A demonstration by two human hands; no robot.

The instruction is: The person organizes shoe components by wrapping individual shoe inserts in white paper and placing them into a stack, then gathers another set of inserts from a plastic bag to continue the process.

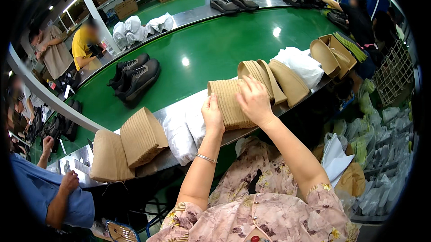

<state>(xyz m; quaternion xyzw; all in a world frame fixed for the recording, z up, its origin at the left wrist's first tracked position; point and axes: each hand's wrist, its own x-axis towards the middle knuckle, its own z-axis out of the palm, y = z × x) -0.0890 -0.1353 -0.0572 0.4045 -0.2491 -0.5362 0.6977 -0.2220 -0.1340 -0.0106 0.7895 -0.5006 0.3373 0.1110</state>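
Note:
A stack of nested tan moulded-pulp inserts (226,102) stands in front of me on the metal ledge, its ribbed edges showing. My left hand (213,115) grips its left side, fingertips and thumb pressed to the edges. On the stack's right part lies my right hand (254,99), fingers bent against the inserts. Just right of it lean more curved tan inserts (274,80) and a larger tan stack (289,82). A white paper-wrapped bundle (182,132) rests left of my left hand.
More tan stacks (142,135) sit farther left, near a person in a blue shirt (72,197). A pair of dark shoes (137,80) lies on the green conveyor belt (193,48). White paper (300,66) and a tan tray (339,53) stand right. Plastic bags (386,152) fill a rack at lower right.

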